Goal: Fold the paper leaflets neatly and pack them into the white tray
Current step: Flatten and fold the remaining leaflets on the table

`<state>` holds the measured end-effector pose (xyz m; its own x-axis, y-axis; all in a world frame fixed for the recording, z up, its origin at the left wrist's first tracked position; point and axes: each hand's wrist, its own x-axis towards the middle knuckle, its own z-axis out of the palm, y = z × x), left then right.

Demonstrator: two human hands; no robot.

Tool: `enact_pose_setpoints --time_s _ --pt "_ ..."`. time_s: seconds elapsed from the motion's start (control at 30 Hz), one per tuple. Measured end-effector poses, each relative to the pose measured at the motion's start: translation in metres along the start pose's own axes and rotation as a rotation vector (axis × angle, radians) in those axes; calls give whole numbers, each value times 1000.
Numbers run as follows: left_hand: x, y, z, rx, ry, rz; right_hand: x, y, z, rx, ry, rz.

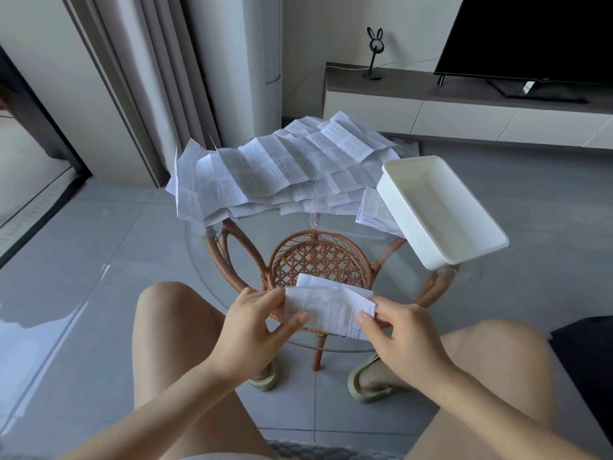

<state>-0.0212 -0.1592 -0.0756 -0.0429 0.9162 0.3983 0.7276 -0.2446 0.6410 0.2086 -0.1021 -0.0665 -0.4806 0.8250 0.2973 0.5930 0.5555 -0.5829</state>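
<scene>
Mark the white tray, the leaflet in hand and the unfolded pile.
white tray (441,207), head view, bare inside floor.
leaflet (328,305), head view, middle of its printed face.
unfolded pile (265,171), head view, middle of the top sheet.

On the glass table (232,313), unfolded leaflets (272,171) lie behind-left, the tray (411,234) right

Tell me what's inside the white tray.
Nothing shows inside the white tray: only its bare floor and inner walls. The wall nearest the camera covers a narrow strip of floor.
</scene>
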Motion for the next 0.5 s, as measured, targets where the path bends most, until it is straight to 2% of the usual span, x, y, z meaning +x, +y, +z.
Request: enact_pose_setpoints --time_s 0.13,0.27,0.5 --pt "2 -1 4 -7 52 -63 -5 -3 6 12 153 92" --pt "3 -1 9 16 107 -157 -4 -3 14 -74 204 163" --pt "3 -7 9 72 92 -172 1 -12 16 -176 280 185"
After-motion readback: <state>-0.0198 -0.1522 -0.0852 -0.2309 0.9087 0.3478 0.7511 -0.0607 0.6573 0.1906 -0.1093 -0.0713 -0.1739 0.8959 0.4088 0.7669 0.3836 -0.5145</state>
